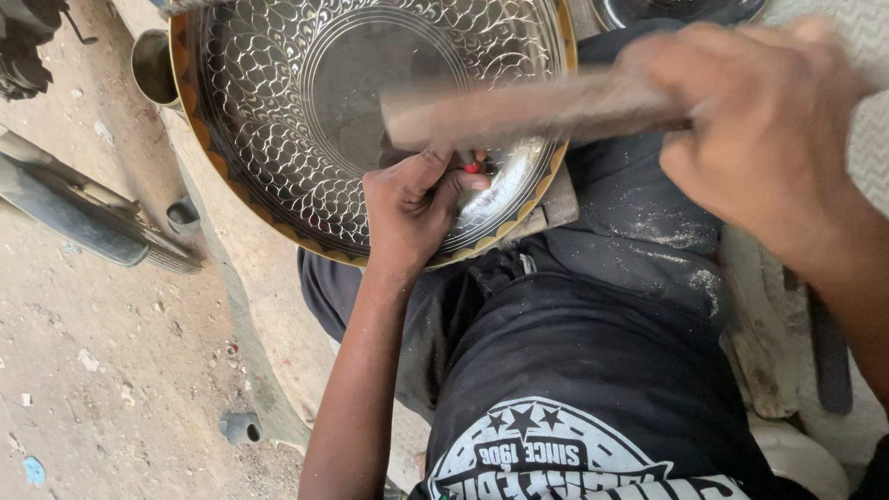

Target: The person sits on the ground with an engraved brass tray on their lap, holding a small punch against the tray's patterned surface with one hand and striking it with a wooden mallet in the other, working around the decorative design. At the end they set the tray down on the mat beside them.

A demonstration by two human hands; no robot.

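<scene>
A large round metal tray [278,111] with an engraved scale pattern and a brass-coloured rim rests on my lap and a wooden block [556,206]. My left hand [412,208] lies on the tray's near rim, fingers pinched around a small chisel with a red tip [472,168]. My right hand [755,130] grips the handle of a wooden mallet [519,116], which is blurred with motion and hovers just above the chisel.
Dark trousers and a black printed shirt [574,389] fill the lower middle. A small metal cup [153,65] stands behind the tray's left edge. Dusty ground [102,370] with a metal bar [74,208] lies at left. Another metal dish [676,9] shows at the top.
</scene>
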